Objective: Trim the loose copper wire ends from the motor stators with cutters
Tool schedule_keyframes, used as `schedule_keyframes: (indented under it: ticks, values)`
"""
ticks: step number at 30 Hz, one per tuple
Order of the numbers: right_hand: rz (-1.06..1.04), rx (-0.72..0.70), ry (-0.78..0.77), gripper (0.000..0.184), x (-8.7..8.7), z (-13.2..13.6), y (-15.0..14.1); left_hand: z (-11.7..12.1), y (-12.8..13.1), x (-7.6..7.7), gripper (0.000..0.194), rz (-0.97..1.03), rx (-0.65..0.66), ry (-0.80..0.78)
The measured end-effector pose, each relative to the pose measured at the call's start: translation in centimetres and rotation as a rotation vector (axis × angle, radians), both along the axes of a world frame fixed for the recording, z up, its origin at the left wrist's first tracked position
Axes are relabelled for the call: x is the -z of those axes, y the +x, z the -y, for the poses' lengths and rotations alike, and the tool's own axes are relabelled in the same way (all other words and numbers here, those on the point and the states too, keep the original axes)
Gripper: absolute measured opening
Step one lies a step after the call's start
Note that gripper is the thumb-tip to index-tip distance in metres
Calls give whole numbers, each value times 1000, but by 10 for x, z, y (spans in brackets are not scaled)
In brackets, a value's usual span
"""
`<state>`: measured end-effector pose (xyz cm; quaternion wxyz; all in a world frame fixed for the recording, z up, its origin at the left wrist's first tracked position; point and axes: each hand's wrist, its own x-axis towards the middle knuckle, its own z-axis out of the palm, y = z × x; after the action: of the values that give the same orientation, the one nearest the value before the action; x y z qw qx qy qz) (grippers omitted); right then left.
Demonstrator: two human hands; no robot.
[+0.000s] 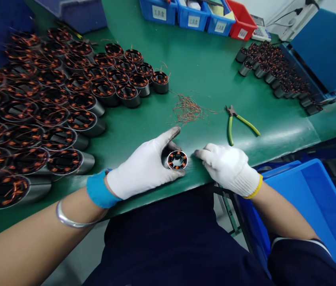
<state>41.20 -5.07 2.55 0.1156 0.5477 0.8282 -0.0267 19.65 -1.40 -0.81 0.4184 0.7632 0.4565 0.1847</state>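
My left hand [147,165], in a white glove with a blue cuff, curls around a motor stator [168,163], its thumb and fingers on either side of the metal ring. Copper windings show in the stator's upturned opening. Just to the right, my right hand [226,167] wears a white glove with a yellow hem. Its fingers are pinched together close to the stator, by thin wire ends; what they hold, if anything, is too small to make out. Beyond the hands lie a pile of copper wire clippings [187,109] and side cutters [230,123] with spread green handles.
Many stators [81,101] with loose wires crowd the left of the green table [203,71]. More stators [271,71] stand at the far right beside a blue panel [325,47]. Labelled blue bins [192,20] and a red bin [242,22] line the back. A blue crate [308,198] sits below right.
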Motion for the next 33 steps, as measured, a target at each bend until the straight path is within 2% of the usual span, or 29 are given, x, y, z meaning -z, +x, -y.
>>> schedule_keyframes:
  ticks: [2,4,6,7,11,13,15,19,22,25,27,29,31,33]
  values:
    - [-101,65,88,38,-10,5,4,0,0,-1,96,2,-11,3]
    - [-331,53,116,57,-13,11,3,-1,-1,-1,96,-10,-15,0]
    - [-519,-10,33,81,-5,17,-3,-3,-3,1,98,-44,6,18]
    - [-555,-17,-13,83,1,18,-7,-3,-5,3,97,-74,22,44]
    - [-482,116,-61,49,31,18,-18,-2,-11,11,72,-171,79,187]
    - [-456,164,-57,40,35,16,-20,0,-13,13,58,-190,91,232]
    - [-474,194,-73,37,33,14,-20,2,-14,14,51,-232,99,273]
    - [-541,241,-141,47,24,15,-22,5,-14,14,49,-210,82,261]
    - [-494,257,-56,56,29,17,-26,5,-13,11,50,-125,62,160]
    - [-447,170,40,69,39,17,-29,5,-12,5,47,-134,51,130]
    - [-394,86,73,67,43,15,-29,6,-12,1,47,-177,-8,152]
    - [-313,33,84,62,44,13,-28,7,-12,-1,34,-206,-31,208]
    - [-232,11,92,62,43,10,-28,7,-13,0,19,-203,33,291]
    - [-177,2,99,62,41,9,-28,5,-15,0,18,-225,122,365]
